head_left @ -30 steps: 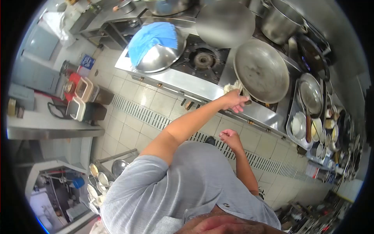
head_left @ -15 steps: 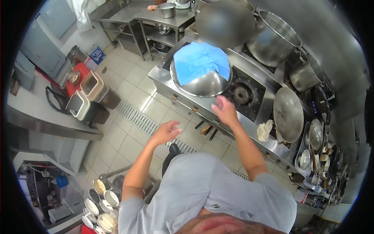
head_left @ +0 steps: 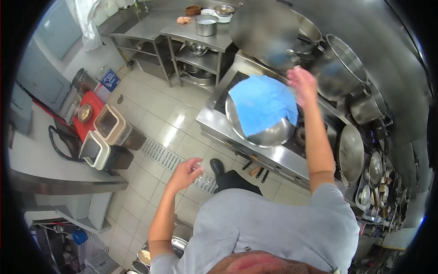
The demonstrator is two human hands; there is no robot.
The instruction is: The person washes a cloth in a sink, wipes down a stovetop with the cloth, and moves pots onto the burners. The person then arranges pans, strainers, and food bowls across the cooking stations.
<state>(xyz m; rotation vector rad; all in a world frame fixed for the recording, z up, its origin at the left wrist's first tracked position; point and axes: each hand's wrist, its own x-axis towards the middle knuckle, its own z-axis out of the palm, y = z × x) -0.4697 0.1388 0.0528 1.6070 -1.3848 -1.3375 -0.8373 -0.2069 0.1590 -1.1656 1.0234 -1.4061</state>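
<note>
A blue cloth [head_left: 263,102] lies draped over a wide metal bowl [head_left: 267,139] on the stove. My right hand [head_left: 303,84] is raised just beyond the bowl's right side, near a metal utensil [head_left: 299,55] by the back pots. Its fingers are smeared by motion, so whether they touch or grip the utensil cannot be told. My left hand [head_left: 185,175] hangs over the floor, away from the stove, with loosely bent fingers apart and nothing in it.
Large pots [head_left: 337,68] line the back of the stove, and a big pan [head_left: 351,153] leans at the right. A steel table [head_left: 200,32] holds a saucepan. Bins [head_left: 109,125] stand at the left, and a floor drain [head_left: 159,153] crosses the tiles.
My right hand has moved from the stove's front edge, near the bowl, up and across toward the back pots. My left hand stays low, empty. The camera view has shifted.
</note>
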